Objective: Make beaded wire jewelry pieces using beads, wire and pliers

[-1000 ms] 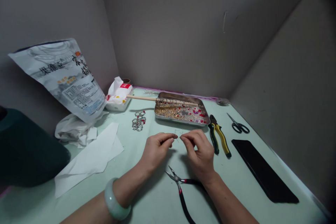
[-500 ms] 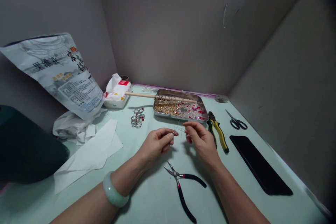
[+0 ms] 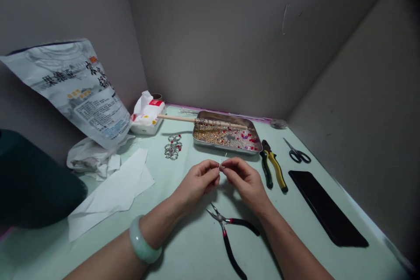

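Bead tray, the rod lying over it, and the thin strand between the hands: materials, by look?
Bead tray: likely stainless steel, smooth and grey with a metallic sheen.
Rod: probably wood, matte and pale tan.
Thin strand: perhaps metal wire, given its bright, pale look, but too fine to be sure.

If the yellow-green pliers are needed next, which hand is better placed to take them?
Probably the right hand: the pliers lie close by, on its outer side. The left hand is farther away, with the right between.

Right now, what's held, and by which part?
A thin, silvery wire-like strand, pinched below its exposed upper tip, where the left hand and right hand meet.
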The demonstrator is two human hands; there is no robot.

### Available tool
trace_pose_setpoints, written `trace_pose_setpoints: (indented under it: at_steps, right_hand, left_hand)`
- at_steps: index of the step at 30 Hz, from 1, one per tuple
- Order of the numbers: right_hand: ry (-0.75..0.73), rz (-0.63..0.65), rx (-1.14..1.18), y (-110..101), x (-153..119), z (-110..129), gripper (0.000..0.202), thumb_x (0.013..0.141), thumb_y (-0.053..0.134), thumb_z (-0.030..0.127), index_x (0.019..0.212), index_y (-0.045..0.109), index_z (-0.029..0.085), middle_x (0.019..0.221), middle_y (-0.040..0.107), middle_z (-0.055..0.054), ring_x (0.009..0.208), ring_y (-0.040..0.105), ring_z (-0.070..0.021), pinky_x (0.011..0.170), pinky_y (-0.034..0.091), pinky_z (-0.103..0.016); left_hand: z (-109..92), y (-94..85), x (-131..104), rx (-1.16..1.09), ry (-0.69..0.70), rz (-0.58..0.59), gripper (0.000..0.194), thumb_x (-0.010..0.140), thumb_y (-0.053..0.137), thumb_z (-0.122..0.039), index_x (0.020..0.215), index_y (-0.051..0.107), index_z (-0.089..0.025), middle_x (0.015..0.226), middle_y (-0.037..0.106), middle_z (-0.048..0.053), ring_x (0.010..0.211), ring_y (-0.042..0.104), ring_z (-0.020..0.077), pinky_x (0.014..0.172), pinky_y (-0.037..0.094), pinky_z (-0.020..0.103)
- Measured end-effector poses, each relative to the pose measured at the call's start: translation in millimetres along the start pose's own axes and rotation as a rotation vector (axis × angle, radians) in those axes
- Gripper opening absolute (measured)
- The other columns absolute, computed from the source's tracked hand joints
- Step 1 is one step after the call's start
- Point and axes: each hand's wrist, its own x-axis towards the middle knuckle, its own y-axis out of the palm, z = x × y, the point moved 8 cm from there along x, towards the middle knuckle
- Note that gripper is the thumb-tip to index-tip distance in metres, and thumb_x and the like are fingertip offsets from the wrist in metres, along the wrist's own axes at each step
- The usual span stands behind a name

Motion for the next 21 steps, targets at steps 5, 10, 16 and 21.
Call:
trace_pose_setpoints:
  at_steps: [5,10,16,21]
  right_hand:
    - [0.080,0.015,0.106,0.4,0.0,-8.5,0.018,0.083,0.060,0.036,0.092,0.063,0.020,0.067,0.054,0.003,0.056,0.045,-0.0093,0.053,0.037,-0.023]
    - [0.110,0.018,0.178,-1.0,-0.7,-10.5,0.024,0.086,0.056,0.040,0.095,0.064,0.020,0.073,0.056,0.001,0.057,0.046,-0.0095,0.053,0.036,-0.024]
    - [0.130,0.043,0.129,2.6,-0.4,-7.1,0.017,0.081,0.062,0.035,0.088,0.065,0.019,0.066,0.055,0.002,0.056,0.045,-0.0093,0.053,0.035,-0.023]
    - [0.146,0.046,0.133,3.3,-1.2,-6.2,0.017,0.080,0.062,0.034,0.087,0.064,0.019,0.066,0.055,0.002,0.057,0.046,-0.0101,0.054,0.037,-0.024]
  left_hand:
    - [-4.4,-1.7,-0.8,0.080,0.037,-0.021,0.022,0.081,0.057,-0.036,0.084,0.056,-0.014,0.061,0.046,-0.004,0.047,0.030,0.0043,0.045,0.018,0.022]
    - [-5.3,-3.2,-0.7,0.237,0.038,-0.061,0.022,0.080,0.056,-0.034,0.081,0.062,-0.013,0.060,0.047,-0.003,0.050,0.034,0.0066,0.049,0.025,0.022]
    - [-11.5,-0.1,-0.1,0.395,0.129,-0.044,0.019,0.080,0.054,-0.028,0.081,0.066,-0.014,0.074,0.063,0.003,0.070,0.052,0.0135,0.065,0.038,0.025]
    - [-11.4,-0.5,0.2,0.496,0.151,-0.045,0.020,0.082,0.051,-0.025,0.080,0.068,-0.014,0.078,0.068,0.004,0.074,0.056,0.0152,0.069,0.040,0.026]
